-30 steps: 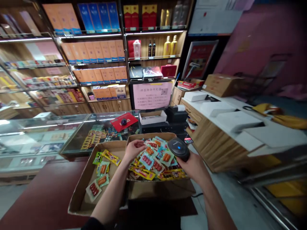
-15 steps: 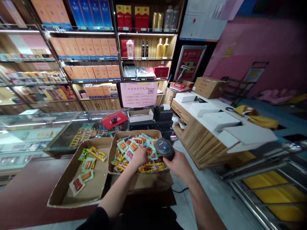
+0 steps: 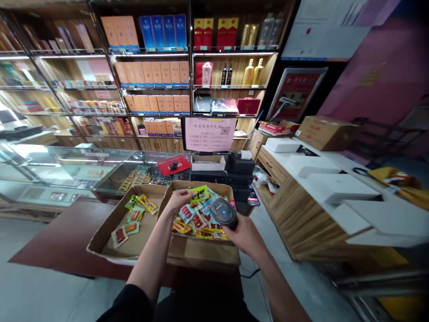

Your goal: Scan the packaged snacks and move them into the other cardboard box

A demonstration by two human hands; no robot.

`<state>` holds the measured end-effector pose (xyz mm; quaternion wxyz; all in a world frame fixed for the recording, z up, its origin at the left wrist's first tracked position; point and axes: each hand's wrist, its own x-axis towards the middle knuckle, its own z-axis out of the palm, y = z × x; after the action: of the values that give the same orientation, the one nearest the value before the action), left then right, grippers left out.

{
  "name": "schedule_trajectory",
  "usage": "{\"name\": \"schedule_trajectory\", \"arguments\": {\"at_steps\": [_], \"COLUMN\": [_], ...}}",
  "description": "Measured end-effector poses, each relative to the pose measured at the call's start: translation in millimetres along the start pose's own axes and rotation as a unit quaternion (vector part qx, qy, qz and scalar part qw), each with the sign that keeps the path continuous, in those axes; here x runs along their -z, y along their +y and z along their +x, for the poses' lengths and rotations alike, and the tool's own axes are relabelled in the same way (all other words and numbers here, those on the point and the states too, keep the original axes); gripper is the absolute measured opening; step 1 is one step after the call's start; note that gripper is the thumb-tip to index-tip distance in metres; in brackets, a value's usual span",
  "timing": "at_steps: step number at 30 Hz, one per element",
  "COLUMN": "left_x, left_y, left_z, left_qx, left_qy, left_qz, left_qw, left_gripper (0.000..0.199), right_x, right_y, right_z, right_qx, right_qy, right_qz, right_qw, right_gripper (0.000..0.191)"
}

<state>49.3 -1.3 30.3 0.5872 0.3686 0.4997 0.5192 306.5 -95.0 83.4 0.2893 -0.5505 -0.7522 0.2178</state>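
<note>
My left hand (image 3: 179, 201) pinches the end of a green snack packet (image 3: 200, 194), lifted above the full cardboard box (image 3: 201, 243). In my right hand (image 3: 246, 233) is a dark barcode scanner (image 3: 224, 212) with a small blue light, its head over the right side of that box. Sausage packets (image 3: 197, 220) and yellow packets (image 3: 211, 234) fill the box. To its left lies a shallow cardboard tray (image 3: 147, 239) holding several loose packets, among them a red sausage packet (image 3: 119, 236) and a yellow one (image 3: 148, 203).
Behind the boxes stand a pink sign (image 3: 210, 133), a black receipt printer (image 3: 240, 162) and a red envelope (image 3: 174, 165) on a glass counter (image 3: 97, 156). A phone (image 3: 253, 195) lies right of the full box. White boxes (image 3: 350, 188) cover the wooden cabinet at right.
My left hand has come up out of the packets, moving left, now with a green packet in its fingers. The scanner stays in my right hand. The view has shifted left.
</note>
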Motion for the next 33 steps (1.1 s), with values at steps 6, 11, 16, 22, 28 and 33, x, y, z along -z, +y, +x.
{"name": "schedule_trajectory", "arguments": {"at_steps": [6,11,16,22,28,33], "left_x": [5.6,6.8,4.4,2.0,20.4,84.2], "left_y": [4,4,6,11,18,29], "left_z": [-4,-2,2,7,5,-11], "left_qx": [0.017,0.006,0.021,0.013,0.008,-0.031], "left_qy": [-0.005,-0.007,-0.021,-0.021,0.014,0.095], "left_qz": [-0.021,0.009,0.014,0.014,0.019,0.006], "left_qw": [1.0,1.0,0.999,1.0,1.0,0.995], "left_gripper": [0.046,0.048,0.05,0.047,0.046,0.047], "right_x": [-2,-1,-3,-7,-14,-20], "right_y": [-3,-4,-2,1,2,2], "right_z": [4,8,9,11,19,32], "right_qx": [0.019,0.025,0.03,0.007,0.0,0.008], "right_qy": [-0.013,-0.017,-0.015,-0.008,-0.009,-0.017], "right_qz": [0.009,0.017,0.023,0.008,-0.011,-0.016], "right_qw": [1.0,0.999,0.999,1.0,1.0,1.0], "right_gripper": [0.026,0.028,0.027,0.018,0.019,0.029]}}
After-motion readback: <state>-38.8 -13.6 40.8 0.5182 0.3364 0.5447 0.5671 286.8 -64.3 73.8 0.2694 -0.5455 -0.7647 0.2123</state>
